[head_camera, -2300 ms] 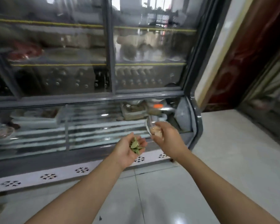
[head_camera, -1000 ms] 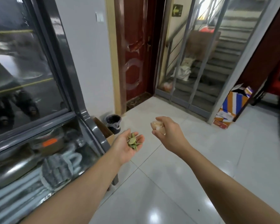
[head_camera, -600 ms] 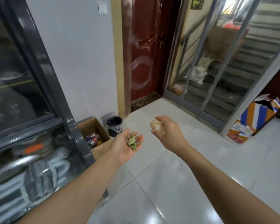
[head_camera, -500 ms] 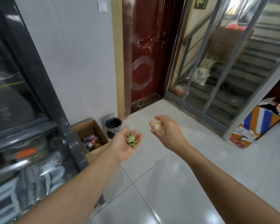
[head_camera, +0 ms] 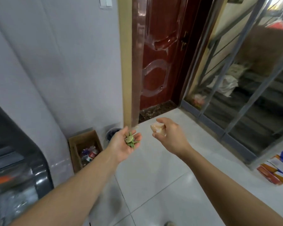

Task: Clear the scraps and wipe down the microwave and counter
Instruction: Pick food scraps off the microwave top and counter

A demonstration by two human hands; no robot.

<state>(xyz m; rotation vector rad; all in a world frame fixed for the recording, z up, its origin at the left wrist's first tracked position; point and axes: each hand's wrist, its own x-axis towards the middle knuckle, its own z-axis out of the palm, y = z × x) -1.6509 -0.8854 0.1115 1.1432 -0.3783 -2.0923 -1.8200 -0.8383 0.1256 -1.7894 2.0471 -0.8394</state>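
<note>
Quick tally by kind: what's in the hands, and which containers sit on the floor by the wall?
Green scrap clusters, in the left hand: 1
Pale scrap clumps, in the right hand: 1
Cardboard boxes by the wall, with litter inside: 1
Dark bins, partly hidden behind the left hand: 1
Total: 4

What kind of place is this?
Probably the back corner of a small eatery or shop: a glass-fronted display fridge, a small dark bin beside a cardboard box of trash, and a red door next to a stairwell.
</note>
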